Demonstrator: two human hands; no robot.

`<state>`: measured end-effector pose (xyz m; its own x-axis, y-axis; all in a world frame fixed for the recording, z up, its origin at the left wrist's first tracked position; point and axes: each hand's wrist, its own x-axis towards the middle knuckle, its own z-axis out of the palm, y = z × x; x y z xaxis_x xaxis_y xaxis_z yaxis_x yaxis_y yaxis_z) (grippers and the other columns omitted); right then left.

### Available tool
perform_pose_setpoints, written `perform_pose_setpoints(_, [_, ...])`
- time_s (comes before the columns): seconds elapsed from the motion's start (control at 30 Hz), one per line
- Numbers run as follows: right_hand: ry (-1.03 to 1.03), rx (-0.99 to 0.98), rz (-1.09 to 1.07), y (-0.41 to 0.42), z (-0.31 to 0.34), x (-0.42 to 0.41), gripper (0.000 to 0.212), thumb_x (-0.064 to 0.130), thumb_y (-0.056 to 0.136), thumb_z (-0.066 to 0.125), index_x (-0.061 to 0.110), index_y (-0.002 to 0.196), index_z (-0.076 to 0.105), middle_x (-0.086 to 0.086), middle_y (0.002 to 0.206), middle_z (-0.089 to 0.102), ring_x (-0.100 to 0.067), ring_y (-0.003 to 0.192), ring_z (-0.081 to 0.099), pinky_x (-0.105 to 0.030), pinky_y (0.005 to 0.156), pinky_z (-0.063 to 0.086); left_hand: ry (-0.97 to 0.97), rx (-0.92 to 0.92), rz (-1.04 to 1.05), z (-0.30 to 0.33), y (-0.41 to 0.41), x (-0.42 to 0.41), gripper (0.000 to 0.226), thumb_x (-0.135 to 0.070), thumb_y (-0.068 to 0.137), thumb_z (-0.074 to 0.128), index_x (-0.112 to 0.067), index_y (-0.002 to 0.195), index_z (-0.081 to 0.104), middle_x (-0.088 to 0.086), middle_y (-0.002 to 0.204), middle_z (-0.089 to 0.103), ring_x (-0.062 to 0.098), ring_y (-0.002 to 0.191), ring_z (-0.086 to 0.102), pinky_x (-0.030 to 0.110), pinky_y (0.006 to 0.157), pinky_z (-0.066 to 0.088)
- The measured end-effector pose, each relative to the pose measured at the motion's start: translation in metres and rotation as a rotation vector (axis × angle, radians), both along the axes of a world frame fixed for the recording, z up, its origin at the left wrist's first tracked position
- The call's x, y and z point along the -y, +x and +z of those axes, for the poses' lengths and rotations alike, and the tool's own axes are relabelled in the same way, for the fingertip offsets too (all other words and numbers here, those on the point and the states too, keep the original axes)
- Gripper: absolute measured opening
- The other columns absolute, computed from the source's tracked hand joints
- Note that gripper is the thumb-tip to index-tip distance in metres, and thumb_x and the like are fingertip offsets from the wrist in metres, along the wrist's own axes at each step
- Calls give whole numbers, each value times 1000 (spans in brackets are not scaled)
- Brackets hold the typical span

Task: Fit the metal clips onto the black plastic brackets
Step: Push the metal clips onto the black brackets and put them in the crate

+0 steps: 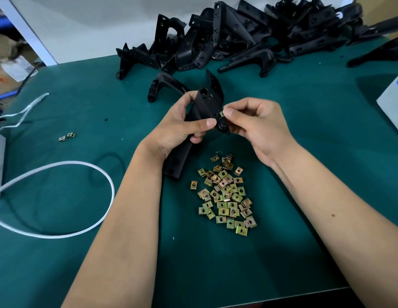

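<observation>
My left hand [180,127] grips a black plastic bracket [203,107] held above the green table, its lower end reaching down past my wrist. My right hand [253,125] pinches a small brass-coloured metal clip [221,113] between thumb and forefinger, right against the bracket's edge. Most of the clip is hidden by my fingertips. A pile of several loose metal clips [227,194] lies on the table just below my hands. Two stray clips [67,137] lie to the left.
A heap of black brackets [249,34] fills the back of the green table [327,130], with one bracket [164,85] lying apart in front. A white cable [87,165] loops at the left. A grey box [393,107] stands at the right edge.
</observation>
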<state>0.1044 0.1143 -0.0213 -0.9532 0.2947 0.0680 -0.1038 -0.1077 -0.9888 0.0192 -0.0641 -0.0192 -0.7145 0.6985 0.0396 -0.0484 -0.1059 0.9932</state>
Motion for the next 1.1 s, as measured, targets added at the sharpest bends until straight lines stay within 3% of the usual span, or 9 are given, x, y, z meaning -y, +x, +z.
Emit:
perform_pose_setpoints(0.23, [-73, 56, 16, 1, 5, -2, 15, -2, 89, 74, 12, 93, 69, -7, 76, 63, -15, 73, 62, -28, 71, 54, -34, -31, -5, -1, 0, -2, 48, 0, 84, 77, -14, 119, 47, -1, 84, 62, 15, 56, 40, 23, 49, 37])
perform_pose_setpoints(0.47, [-70, 77, 88, 1, 4, 1, 17, -3, 90, 72, 11, 99, 67, 2, 69, 60, -11, 69, 64, -27, 71, 55, -83, -54, -1, -1, -1, -4, 50, -8, 78, 80, -14, 117, 47, -2, 89, 62, 14, 56, 43, 24, 48, 38])
perform_pose_setpoints(0.63, [42, 69, 67, -1, 3, -1, 15, 3, 91, 74, 14, 96, 66, -4, 78, 63, -18, 78, 62, -34, 77, 53, -105, -78, 15, -3, -4, -3, 44, 0, 88, 76, -14, 117, 48, -2, 86, 63, 14, 57, 44, 24, 49, 39])
perform_pose_setpoints(0.73, [10, 56, 97, -3, 4, 2, 12, 17, 97, 72, 10, 101, 63, -8, 82, 73, -23, 79, 70, -34, 73, 57, 9, -17, 29, -5, -5, -1, 40, -2, 89, 71, -13, 118, 46, 1, 83, 60, 12, 56, 43, 22, 48, 38])
perform_pose_setpoints(0.8, [146, 47, 80, -2, 3, 3, 20, 30, 99, 69, 11, 100, 63, -5, 76, 75, -19, 76, 72, -29, 65, 55, 137, 92, 77, -7, -6, 2, 36, -2, 90, 66, -12, 118, 44, 1, 84, 57, 10, 57, 41, 19, 48, 36])
perform_pose_setpoints(0.87, [459, 9, 115, 0, 1, -2, 22, 36, 97, 70, 14, 93, 68, -3, 76, 75, -11, 73, 68, -25, 65, 51, 253, 204, 110, -9, -7, 6, 26, -3, 91, 61, -13, 109, 46, 1, 82, 54, 9, 57, 38, 18, 49, 32])
perform_pose_setpoints(0.97, [871, -11, 373, 4, 3, -7, 14, 35, 85, 83, 23, 85, 76, 7, 80, 74, -4, 75, 65, -20, 70, 47, 303, 261, 105, -9, -7, 8, 17, -3, 94, 57, -14, 103, 48, 4, 85, 51, 10, 59, 37, 18, 49, 31])
perform_pose_setpoints(1.1, [1078, 17, 493, 5, 8, -3, 12, 37, 81, 86, 29, 80, 76, 13, 83, 67, -5, 83, 62, -21, 74, 45, 277, 255, 84, -7, -5, 7, 17, -6, 95, 57, -14, 107, 47, 5, 87, 52, 11, 59, 38, 18, 50, 32])
